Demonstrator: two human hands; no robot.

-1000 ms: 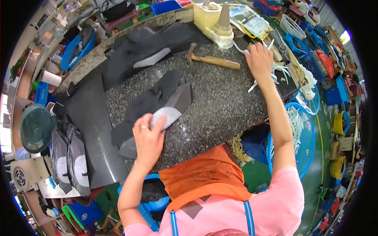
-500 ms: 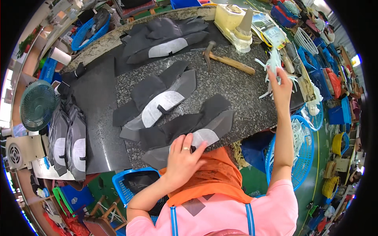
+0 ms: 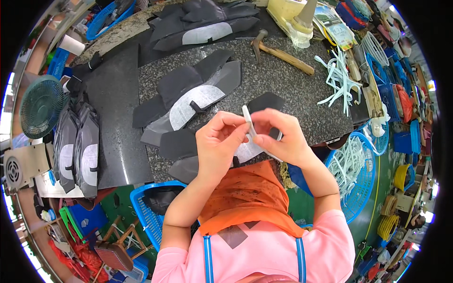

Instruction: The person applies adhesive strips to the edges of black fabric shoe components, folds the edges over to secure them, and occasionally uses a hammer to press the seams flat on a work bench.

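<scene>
Over the near edge of the stone slab, my left hand (image 3: pixel 218 147) and my right hand (image 3: pixel 287 139) meet with fingertips pinched on a narrow white strip (image 3: pixel 247 115). One end of the strip stands up between them, and the other hangs below my right hand. Beneath my hands lies a black cut piece (image 3: pixel 178 145), mostly covered, with part of its white patch showing. Just beyond it rests a similar black and grey piece (image 3: pixel 224 75), flat, with a white half-moon patch (image 3: pixel 197 103) notched at its edge.
A loose heap of white strips (image 3: pixel 343 82) lies at the slab's right. Near it are a hammer (image 3: pixel 288 59) and a yellow container (image 3: pixel 283 12). More black pieces (image 3: pixel 203 21) are stacked at the back; others (image 3: pixel 87 155) lie left. A blue basket (image 3: pixel 363 198) stands at right.
My right hand has come back from the strip heap with a white strip. My left hand has lifted off the near black piece and pinches the strip too. The view has shifted slightly.
</scene>
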